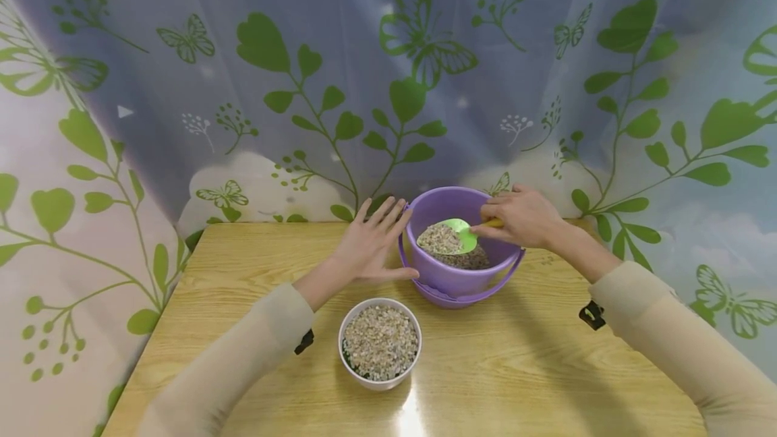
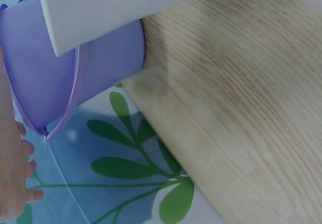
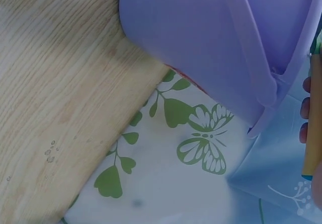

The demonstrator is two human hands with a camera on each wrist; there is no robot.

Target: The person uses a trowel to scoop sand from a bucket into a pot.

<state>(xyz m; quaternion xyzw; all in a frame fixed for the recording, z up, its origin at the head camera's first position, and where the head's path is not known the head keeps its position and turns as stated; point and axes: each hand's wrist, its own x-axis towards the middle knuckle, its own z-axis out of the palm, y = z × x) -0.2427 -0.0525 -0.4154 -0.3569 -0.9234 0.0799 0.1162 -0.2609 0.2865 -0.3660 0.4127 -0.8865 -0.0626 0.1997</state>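
My right hand grips the yellow handle of a small shovel, held over the purple bucket. Its lime-green blade carries a heap of tan, gravel-like bits. More of these bits lie at the bottom of the bucket. At the bucket's left rim is my left hand, its fingers straight and spread and its thumb overlapping the bucket's side. Nearer me stands a white pot, filled nearly to its rim with similar bits.
A light wooden table bears the bucket and pot. Behind its back edge hangs a curtain printed with green leaves and butterflies, close behind the bucket. The bucket's purple handle hangs down at its front.
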